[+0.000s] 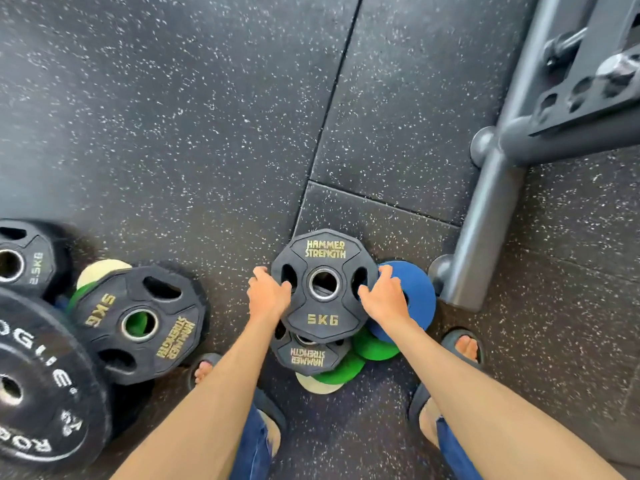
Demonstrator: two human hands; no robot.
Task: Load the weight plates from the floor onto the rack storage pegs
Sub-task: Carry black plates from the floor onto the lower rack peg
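Evidently the pick-up step is under way: the person is bending over a small heap of plates at lower centre of the frame, and both hands are clasping the top one, a black 5 kg plate (322, 320). The left hand (268, 294) is curling round its left rim and the right hand (384, 299) round its right rim beside a handle slot, so each grip is holding that plate and nothing else. The plate is lying roughly flat over a second black plate (306, 358), with green discs (374, 346), a blue disc (420, 296) and a cream disc (317, 386) peeking out from underneath; whether it is already clear of the one below I cannot tell. The rack (485, 216) is standing at the right of the frame, its base tube ending just beside the blue disc, and a chrome peg (620, 65) is showing, blurred, at upper right. In my judgement the next move is calling for a straight lift, a turn of the plate onto its edge, and lining its centre hole up with a peg before sliding it on. A further pile (138, 323) of black plates is waiting at lower left, so the job is looking far from finished.
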